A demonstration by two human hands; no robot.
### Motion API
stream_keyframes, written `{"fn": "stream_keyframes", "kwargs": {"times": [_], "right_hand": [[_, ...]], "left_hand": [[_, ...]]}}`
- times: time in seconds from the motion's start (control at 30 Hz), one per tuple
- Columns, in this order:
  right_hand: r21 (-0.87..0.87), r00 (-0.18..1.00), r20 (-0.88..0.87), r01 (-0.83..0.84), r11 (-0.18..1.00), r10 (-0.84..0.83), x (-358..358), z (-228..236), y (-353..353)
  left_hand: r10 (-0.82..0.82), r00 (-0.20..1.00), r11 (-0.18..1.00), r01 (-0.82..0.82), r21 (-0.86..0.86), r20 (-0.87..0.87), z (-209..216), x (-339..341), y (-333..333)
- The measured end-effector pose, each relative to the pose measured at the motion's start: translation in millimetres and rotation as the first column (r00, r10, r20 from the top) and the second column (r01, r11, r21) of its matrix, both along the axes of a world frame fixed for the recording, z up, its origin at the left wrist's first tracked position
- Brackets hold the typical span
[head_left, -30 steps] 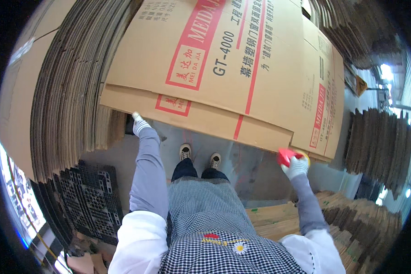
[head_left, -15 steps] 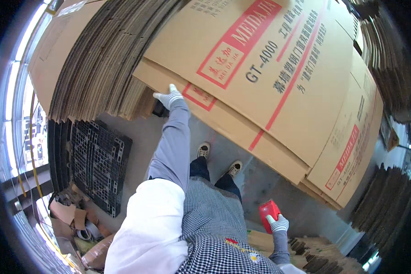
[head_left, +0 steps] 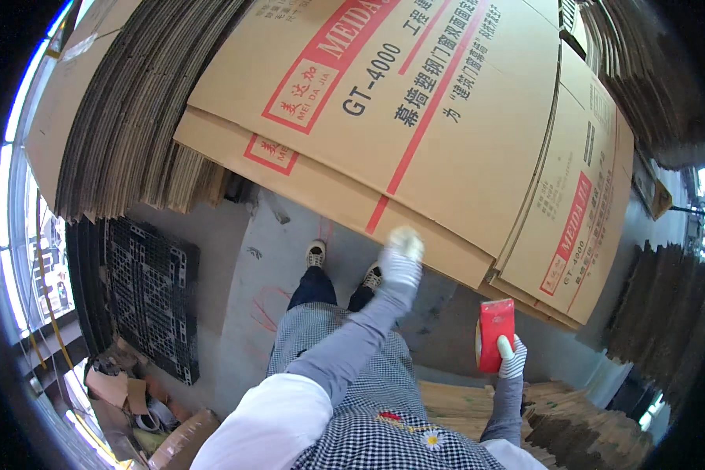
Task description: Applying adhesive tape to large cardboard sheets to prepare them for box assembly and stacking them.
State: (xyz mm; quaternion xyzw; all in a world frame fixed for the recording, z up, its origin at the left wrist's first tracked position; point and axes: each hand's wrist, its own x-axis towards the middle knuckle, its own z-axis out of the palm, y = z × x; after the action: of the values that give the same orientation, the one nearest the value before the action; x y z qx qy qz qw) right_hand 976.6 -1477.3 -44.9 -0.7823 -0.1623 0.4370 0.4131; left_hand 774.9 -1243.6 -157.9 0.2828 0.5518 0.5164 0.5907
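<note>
Across swept the left hand to the cardboard sheets' near edge, grip too blurred to tell, while the right hand clutched a red tape roll off their right corner, everything flat, unopened.

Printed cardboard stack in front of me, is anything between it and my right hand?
Yes: the red tool held in your right hand juts toward the near edge of the printed cardboard stack. Nothing else visible stands between them.
</note>
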Motion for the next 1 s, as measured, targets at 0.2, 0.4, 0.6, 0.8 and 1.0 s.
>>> {"fn": "stream_keyframes", "kwargs": {"times": [0.2, 0.4, 0.6, 0.8, 1.0], "right_hand": [[0.130, 0.971, -0.241, 0.020, 0.991, 0.012, -56, 19, 68], [0.203, 0.931, -0.347, -0.047, 0.978, 0.117, -107, 37, 92], [0.319, 0.883, -0.350, -0.202, 0.926, 0.313, -160, 43, 119], [0.336, 0.835, -0.219, -0.421, 0.843, 0.504, -220, 53, 170], [0.221, 0.643, 0.136, -0.761, 0.609, 0.754, -261, 38, 201]], "left_hand": [[0.532, 0.828, 0.822, -0.454, -0.344, 0.177, -2, -125, 178], [0.222, 0.972, 0.825, -0.232, -0.515, -0.083, 14, -145, 183], [0.065, 0.956, 0.882, -0.190, -0.432, -0.287, -65, -243, 80], [-0.577, 0.642, 0.469, 0.766, -0.439, 0.504, 23, -275, 44], [-0.412, 0.532, 0.802, 0.597, 0.017, 0.740, 91, -264, 26]]}}
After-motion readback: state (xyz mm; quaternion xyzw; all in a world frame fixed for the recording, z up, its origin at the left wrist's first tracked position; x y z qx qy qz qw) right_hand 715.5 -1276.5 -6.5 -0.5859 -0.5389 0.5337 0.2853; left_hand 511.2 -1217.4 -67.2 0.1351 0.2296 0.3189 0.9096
